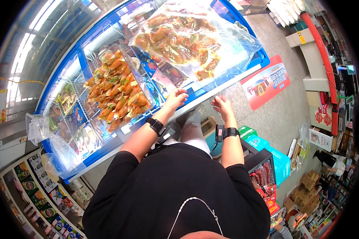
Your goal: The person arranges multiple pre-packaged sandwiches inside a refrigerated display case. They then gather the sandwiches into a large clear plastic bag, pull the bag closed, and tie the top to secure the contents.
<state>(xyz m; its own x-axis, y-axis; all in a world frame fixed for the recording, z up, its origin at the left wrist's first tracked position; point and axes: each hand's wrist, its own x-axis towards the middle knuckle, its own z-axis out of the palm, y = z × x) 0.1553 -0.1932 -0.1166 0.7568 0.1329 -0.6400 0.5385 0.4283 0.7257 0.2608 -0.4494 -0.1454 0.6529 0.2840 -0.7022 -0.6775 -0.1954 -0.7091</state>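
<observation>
My left hand [177, 98] hovers over the front rim of a blue chest freezer [194, 98], its fingers loosely curled and apart, with nothing visible in them. Past that rim, my right hand [223, 106] has its fingertips bent close together near faint clear film; whether it pinches any is not plain. A large clear plastic bag [179, 35] of sealed brown food packs lies across the freezer's right part. To the left, a clear bin [146, 92] holds a heap of similar vacuum packs [116, 89]. Flat packets [170, 73] sit between bin and bag.
Clear plastic bags [62, 149] hang at the freezer's left corner. A red printed sign [266, 82] projects by its right end. Teal boxes [276, 162] and a black crate [260, 161] of packaged sausages stand right of me. Stocked shelves [36, 185] line the lower left.
</observation>
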